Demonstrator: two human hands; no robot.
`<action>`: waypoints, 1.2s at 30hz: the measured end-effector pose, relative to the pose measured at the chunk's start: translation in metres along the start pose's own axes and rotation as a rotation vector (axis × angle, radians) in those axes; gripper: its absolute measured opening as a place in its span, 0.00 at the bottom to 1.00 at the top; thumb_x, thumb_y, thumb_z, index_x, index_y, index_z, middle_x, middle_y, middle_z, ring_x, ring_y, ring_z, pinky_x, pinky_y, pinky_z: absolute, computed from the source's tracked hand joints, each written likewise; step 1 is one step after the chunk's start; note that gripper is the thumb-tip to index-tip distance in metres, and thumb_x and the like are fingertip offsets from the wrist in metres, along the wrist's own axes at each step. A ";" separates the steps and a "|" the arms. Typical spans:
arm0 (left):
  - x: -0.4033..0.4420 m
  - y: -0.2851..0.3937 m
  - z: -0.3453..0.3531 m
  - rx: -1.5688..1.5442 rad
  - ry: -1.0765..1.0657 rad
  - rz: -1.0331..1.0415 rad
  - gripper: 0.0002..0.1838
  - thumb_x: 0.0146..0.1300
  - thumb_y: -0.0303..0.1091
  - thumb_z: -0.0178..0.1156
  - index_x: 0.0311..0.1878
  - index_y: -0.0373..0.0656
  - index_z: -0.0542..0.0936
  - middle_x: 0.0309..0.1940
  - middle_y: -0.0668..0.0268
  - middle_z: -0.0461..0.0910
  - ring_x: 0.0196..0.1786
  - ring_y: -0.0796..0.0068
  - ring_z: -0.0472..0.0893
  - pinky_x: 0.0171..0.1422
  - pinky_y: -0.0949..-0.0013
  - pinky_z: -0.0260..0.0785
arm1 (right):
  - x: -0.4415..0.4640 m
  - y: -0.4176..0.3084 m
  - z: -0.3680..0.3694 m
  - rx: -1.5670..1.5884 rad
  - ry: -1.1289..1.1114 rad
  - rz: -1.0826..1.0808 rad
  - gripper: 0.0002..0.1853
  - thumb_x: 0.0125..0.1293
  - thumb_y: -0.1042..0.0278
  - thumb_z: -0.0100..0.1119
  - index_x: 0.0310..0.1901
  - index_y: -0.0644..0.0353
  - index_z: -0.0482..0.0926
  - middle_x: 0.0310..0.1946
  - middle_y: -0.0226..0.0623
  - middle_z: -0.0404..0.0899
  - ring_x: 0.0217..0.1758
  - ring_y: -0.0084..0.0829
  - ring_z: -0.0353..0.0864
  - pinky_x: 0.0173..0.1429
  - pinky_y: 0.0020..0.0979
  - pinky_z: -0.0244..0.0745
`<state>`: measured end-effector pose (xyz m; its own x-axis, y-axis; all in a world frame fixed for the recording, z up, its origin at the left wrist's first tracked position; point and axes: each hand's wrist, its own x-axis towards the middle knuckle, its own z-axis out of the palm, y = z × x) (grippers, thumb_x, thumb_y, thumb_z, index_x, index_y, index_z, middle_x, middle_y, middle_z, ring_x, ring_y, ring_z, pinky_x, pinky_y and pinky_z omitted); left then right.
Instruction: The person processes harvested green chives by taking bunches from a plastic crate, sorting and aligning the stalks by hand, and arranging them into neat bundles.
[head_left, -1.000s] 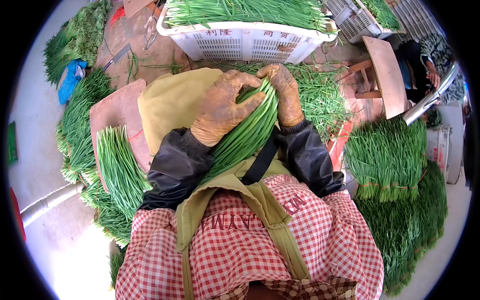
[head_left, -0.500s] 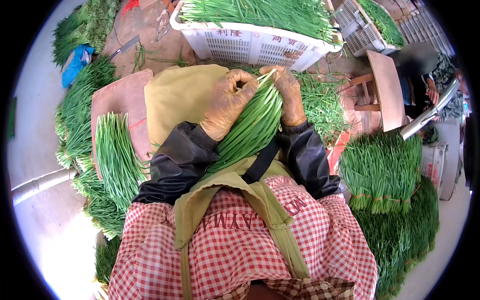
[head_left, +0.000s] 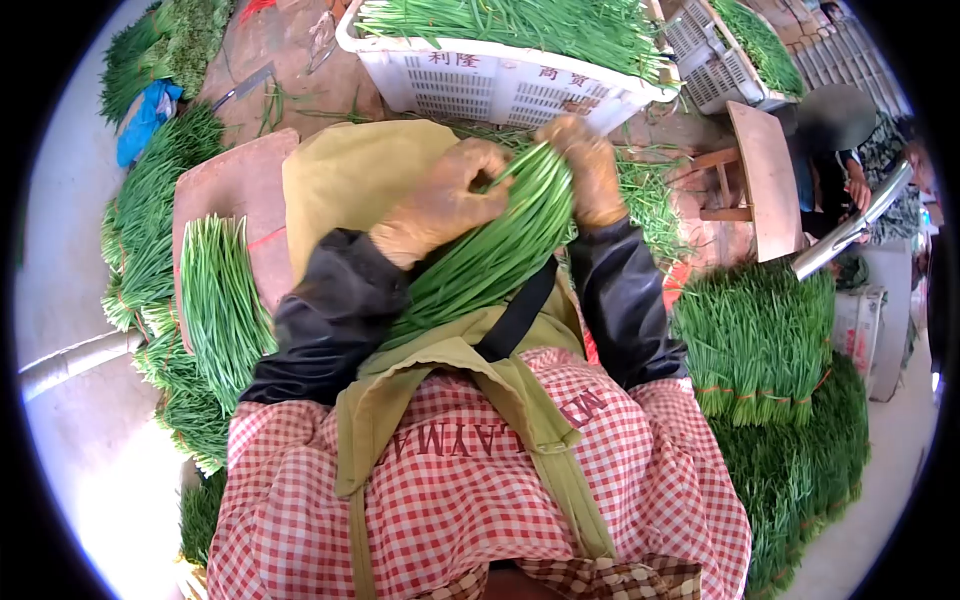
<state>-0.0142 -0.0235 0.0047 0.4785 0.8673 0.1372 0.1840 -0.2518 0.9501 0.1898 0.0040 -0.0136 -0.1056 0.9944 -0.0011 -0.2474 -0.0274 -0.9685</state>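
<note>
A loose bunch of garlic chives (head_left: 485, 250) lies slantwise over my lap, its pale ends pointing up and away from me. My left hand (head_left: 445, 195), in a stained brown glove, pinches stalks at the bunch's left side with thumb and fingers curled. At the pale ends, my right hand (head_left: 588, 170), gloved alike, has its fingers closed against the stalks. Its fingertips are a little blurred. Beneath the left hand is an olive cloth (head_left: 345, 185). To the left, another bunch of chives (head_left: 220, 290) rests on a reddish board (head_left: 215, 195).
A white crate (head_left: 430, 75) full of chives stands ahead. Tied bunches (head_left: 755, 345) are stacked at my right, with more piles (head_left: 160, 200) at the left. A wooden stool (head_left: 765, 180) and a metal tube (head_left: 855, 220) are to the right, near another person (head_left: 850, 180).
My hands have moved apart: the left a little left and down, the right slightly right and up. The bunch's pale ends now lie between them. The view has shifted slightly.
</note>
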 end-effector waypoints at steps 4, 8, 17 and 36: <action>-0.014 -0.017 -0.039 0.516 -0.222 0.056 0.07 0.56 0.33 0.55 0.30 0.39 0.76 0.29 0.56 0.76 0.34 0.58 0.75 0.40 0.60 0.67 | 0.070 -0.080 -0.125 0.079 0.473 -0.232 0.07 0.62 0.67 0.57 0.34 0.62 0.80 0.26 0.27 0.78 0.32 0.21 0.73 0.41 0.26 0.70; 0.035 0.009 -0.076 0.475 -0.267 0.010 0.08 0.56 0.29 0.49 0.31 0.40 0.78 0.25 0.57 0.76 0.31 0.65 0.76 0.38 0.64 0.67 | 0.076 -0.126 -0.199 -0.838 0.668 -0.365 0.10 0.61 0.61 0.59 0.35 0.60 0.81 0.25 0.34 0.80 0.29 0.23 0.75 0.40 0.29 0.72; 0.109 0.054 0.032 0.986 0.002 0.536 0.16 0.61 0.43 0.53 0.47 0.46 0.81 0.46 0.60 0.79 0.56 0.59 0.76 0.60 0.58 0.67 | 0.098 -0.126 -0.190 -0.918 0.412 -0.509 0.14 0.62 0.57 0.60 0.37 0.61 0.81 0.26 0.42 0.81 0.28 0.32 0.78 0.36 0.34 0.72; 0.038 -0.042 -0.008 0.130 0.372 -0.038 0.29 0.66 0.33 0.53 0.70 0.41 0.62 0.60 0.54 0.73 0.65 0.67 0.71 0.71 0.53 0.57 | 0.048 -0.123 -0.222 -0.518 0.235 -0.189 0.03 0.64 0.71 0.60 0.37 0.58 0.80 0.32 0.23 0.76 0.35 0.17 0.71 0.44 0.22 0.67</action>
